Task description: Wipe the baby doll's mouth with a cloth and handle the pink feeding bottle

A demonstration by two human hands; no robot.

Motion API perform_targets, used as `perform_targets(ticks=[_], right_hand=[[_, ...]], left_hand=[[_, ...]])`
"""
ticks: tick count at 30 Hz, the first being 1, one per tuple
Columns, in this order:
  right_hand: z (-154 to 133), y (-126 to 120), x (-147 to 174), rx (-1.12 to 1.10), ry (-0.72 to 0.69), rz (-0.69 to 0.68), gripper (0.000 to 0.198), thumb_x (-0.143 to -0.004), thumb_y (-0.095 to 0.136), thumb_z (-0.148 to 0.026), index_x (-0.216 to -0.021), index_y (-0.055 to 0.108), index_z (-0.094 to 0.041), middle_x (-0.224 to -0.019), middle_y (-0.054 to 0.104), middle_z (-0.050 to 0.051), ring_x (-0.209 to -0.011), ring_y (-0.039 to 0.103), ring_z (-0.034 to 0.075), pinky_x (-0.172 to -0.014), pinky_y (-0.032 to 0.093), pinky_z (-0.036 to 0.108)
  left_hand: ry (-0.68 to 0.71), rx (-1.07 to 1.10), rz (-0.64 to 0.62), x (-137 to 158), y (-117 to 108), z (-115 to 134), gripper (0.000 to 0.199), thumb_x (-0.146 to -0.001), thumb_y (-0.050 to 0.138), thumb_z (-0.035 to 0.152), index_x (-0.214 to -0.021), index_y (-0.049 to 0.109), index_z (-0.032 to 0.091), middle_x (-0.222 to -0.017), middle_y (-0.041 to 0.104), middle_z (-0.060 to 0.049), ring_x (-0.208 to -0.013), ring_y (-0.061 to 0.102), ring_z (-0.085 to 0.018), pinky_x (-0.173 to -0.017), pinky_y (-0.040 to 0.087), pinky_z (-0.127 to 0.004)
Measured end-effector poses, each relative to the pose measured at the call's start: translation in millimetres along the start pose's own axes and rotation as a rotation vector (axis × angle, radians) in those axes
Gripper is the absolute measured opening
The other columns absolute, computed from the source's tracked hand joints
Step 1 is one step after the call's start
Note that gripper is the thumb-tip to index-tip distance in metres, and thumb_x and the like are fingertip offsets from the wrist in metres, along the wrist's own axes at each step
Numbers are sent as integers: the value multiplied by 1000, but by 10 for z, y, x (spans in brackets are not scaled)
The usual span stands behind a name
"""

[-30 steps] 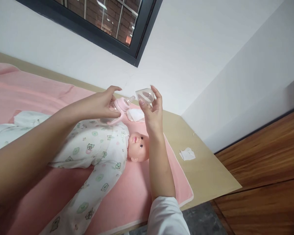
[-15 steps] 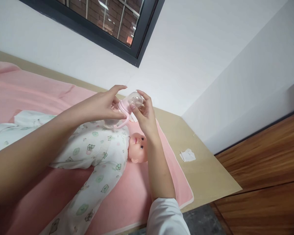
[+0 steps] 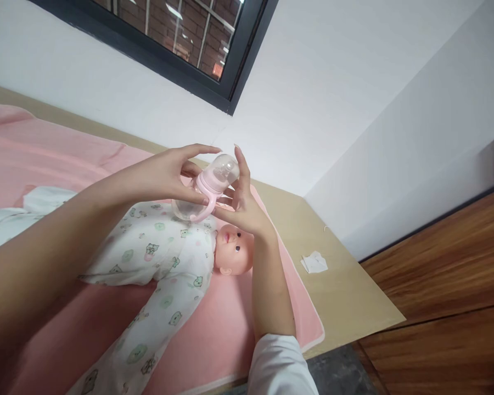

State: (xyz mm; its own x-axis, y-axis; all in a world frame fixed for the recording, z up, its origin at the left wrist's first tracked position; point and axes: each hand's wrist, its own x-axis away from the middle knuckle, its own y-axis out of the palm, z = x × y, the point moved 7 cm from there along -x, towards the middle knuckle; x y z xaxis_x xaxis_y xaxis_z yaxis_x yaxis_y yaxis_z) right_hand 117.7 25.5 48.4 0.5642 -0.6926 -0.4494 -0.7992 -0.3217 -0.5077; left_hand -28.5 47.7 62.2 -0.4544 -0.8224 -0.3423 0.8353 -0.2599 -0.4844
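Above the chest of a baby doll (image 3: pixel 234 247), a baby bottle (image 3: pixel 209 185) with a clear dome cap, pink collar and pink handles is tilted, its cap up and to the right. My left hand (image 3: pixel 168 173) is closed on it from the left, thumb across the near handle and index finger stretched toward the cap. From the right, my right hand (image 3: pixel 245 206) curves round the bottle, its thumb at the handle and its index finger raised beside the cap. Some right fingers are partly hidden behind the bottle. The doll lies on its back in a white printed suit (image 3: pixel 148 247).
A pink blanket (image 3: pixel 214 334) lies under the doll on a wooden-topped table (image 3: pixel 346 285). White folded paper (image 3: pixel 314 262) rests near the right end. A white wall and a dark-framed window (image 3: pixel 226 99) stand behind, with a wood-grain panel (image 3: pixel 444 263) on the right.
My right thumb has moved down from the clear cap to the handle, and the right index finger has straightened upward. The bottle has shifted slightly left and turned a little.
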Motion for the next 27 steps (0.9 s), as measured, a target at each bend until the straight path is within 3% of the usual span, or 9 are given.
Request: perform_targets(ticks=[6, 10, 13, 16, 20, 24, 27], right_hand=[[42, 59, -73, 131, -22, 89, 118, -75, 77, -62, -158, -4, -44, -168, 12, 5, -138, 51, 28, -101, 60, 40], [-8, 40, -85, 173, -133, 120, 109, -76, 76, -62, -156, 5, -39, -167, 11, 7, -137, 51, 26, -103, 58, 42], [-70, -28, -48, 257, -194, 147, 103, -77, 74, -64, -154, 11, -37, -165, 16, 8, -142, 45, 28, -106, 55, 47], [-95, -197, 16, 326, -197, 219, 101, -74, 77, -63, -151, 17, -36, -162, 21, 8, -144, 41, 29, -106, 54, 48], [-45, -560, 126, 360, -179, 393, 102, -71, 81, -59, -150, 20, -36, -161, 22, 9, -145, 40, 30, -107, 53, 47], [163, -912, 228, 334, -83, 545, 105, -70, 83, -52, -151, 18, -38, -159, 24, 9, -142, 43, 28, -107, 53, 46], [391, -1105, 304, 342, -13, 629, 102, -71, 80, -46, -151, 18, -37, -155, 31, 9, -134, 50, 25, -103, 54, 43]], left_hand=[[32, -6, -8, -25, 82, 10, 87, -60, 80, 39, -142, 52, 26, -124, 70, -9, -124, 61, -37, -91, 56, -38], [58, 7, -17, -27, 110, 41, 86, -62, 80, 40, -142, 52, 25, -117, 72, -8, -119, 64, -35, -100, 52, -42], [101, -23, -39, 3, 128, 98, 85, -65, 79, 44, -143, 52, 27, -126, 69, -7, -123, 61, -35, -103, 50, -42], [101, -132, -25, 57, 138, 108, 87, -71, 75, 55, -149, 45, 30, -141, 60, -8, -130, 56, -35, -105, 48, -44], [81, -246, -47, 134, 186, 84, 87, -79, 66, 65, -155, 35, 34, -147, 55, -8, -134, 52, -35, -103, 48, -45], [159, -249, -212, 242, 352, 214, 74, -86, 61, 64, -152, 41, 39, -149, 54, -3, -134, 52, -31, -104, 47, -39], [203, -306, -268, 403, 561, 420, 58, -90, 58, 53, -145, 52, 34, -145, 59, -3, -128, 57, -29, -102, 48, -39]])
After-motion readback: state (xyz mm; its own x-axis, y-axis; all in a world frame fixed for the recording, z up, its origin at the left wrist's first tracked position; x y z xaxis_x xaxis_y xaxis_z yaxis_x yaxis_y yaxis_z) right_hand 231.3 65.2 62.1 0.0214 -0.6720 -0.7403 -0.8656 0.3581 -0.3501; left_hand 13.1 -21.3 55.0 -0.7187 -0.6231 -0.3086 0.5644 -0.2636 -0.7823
